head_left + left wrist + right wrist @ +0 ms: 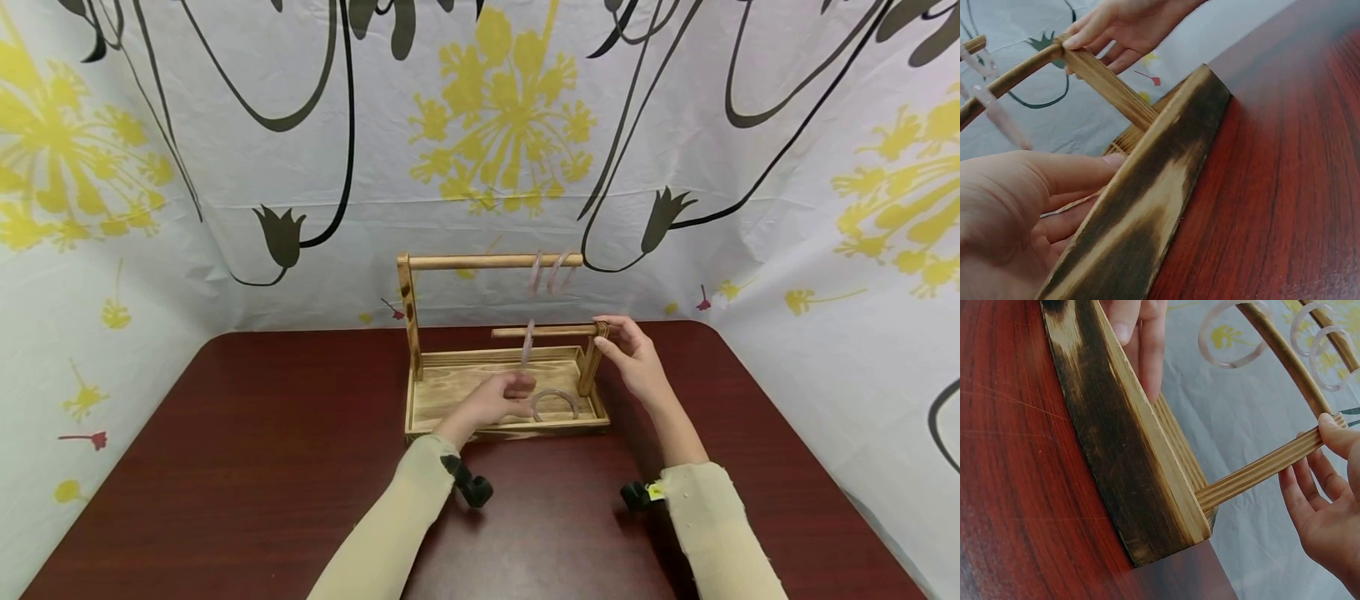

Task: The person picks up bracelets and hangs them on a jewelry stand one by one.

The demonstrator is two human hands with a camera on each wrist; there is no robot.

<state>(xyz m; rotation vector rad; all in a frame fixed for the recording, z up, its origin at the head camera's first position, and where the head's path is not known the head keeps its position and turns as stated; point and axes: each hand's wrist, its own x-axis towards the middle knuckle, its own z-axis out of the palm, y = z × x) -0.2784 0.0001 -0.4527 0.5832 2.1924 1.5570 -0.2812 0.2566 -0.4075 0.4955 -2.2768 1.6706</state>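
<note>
A wooden bangle stand [491, 430] with a tray base and two horizontal rods stands on the table. My right hand [635, 360] pinches the top of the shorter post [1260, 464], where the lower rod [551, 332] joins it. My left hand [495, 402] reaches into the tray over the front wall, thumb and fingers apart. Beside its fingertips a pale bangle [556, 392] lies in the tray, partly hidden by the front wall. Another translucent bangle [527, 343] hangs on the lower rod. Pinkish bangles [555, 273] hang near the right end of the upper rod [480, 262].
The dark red table [247, 467] spreads around the stand. Behind it and at both sides hangs a white cloth [300, 175] with yellow flowers and dark stems. A dark camera mount [472, 487] sits on the left wrist, another [636, 497] on the right.
</note>
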